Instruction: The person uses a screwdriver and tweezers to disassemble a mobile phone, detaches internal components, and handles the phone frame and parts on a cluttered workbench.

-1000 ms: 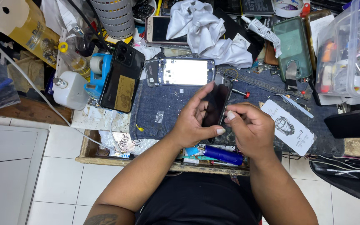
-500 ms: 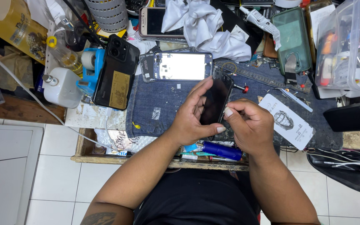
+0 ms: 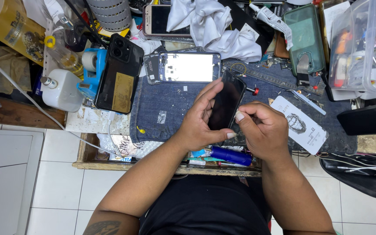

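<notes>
— What sits at the far left of the bench?

— A tan cardboard box with a dark printed picture at ten o'clock, then a white plastic squeeze bottle, a blue tape dispenser, and a glossy black phone with a gold rectangular sticker on its back.

— And in the middle?

— A worn blue denim mat covers the bench. At twelve o'clock on it lies an opened phone frame with a bright white inside, and above that a crumpled white cloth.

— The hands?

— The left hand is closed around a slim black glass phone panel, thumb under its lower edge, fingers along its left side. The panel stands tilted, over the mat's centre. The right hand is curled at four o'clock of it, thumb tip touching its lower right edge; whether it pinches anything, I cannot tell.

— To the right?

— A white rectangular card with a dark drawing, a green translucent phone case, and a clear plastic bin.
</notes>
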